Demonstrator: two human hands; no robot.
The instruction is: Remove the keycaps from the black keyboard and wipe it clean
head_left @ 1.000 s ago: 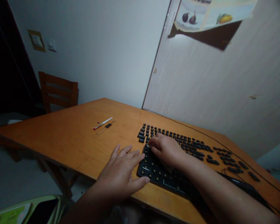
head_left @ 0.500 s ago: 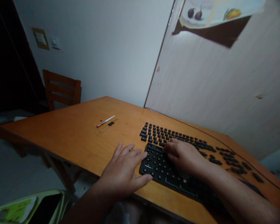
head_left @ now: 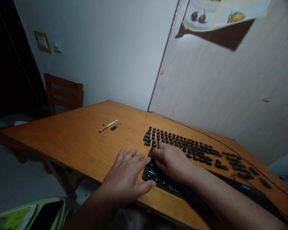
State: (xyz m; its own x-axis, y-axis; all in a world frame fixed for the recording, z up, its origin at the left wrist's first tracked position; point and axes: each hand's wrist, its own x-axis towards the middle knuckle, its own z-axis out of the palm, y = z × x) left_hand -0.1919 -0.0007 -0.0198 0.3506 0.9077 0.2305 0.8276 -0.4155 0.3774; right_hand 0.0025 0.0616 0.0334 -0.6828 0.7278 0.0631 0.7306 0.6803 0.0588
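Note:
A black keyboard base (head_left: 167, 186) lies along the table's front edge, its key positions bare with pale round centres. My left hand (head_left: 127, 177) rests open at its left end, fingers spread, forefinger and thumb touching its edge. Over the base's upper left corner is my right hand (head_left: 174, 161), its fingers drawn together and pointing down; whatever is between them is hidden. Loose black keycaps (head_left: 175, 138) lie in rows just behind the base. My right hand and forearm cover much of the base.
On the wooden table (head_left: 69, 134) lie a white stick with a red tip (head_left: 108, 125) and a wire tool with a black middle (head_left: 113, 128). A dark cable (head_left: 182, 123) runs along the wall. A chair (head_left: 64, 92) stands behind; a green container (head_left: 64, 204) is at lower left.
My right hand has moved left along the base to its upper left corner, uncovering more keycaps on the right. My left hand has stayed in place.

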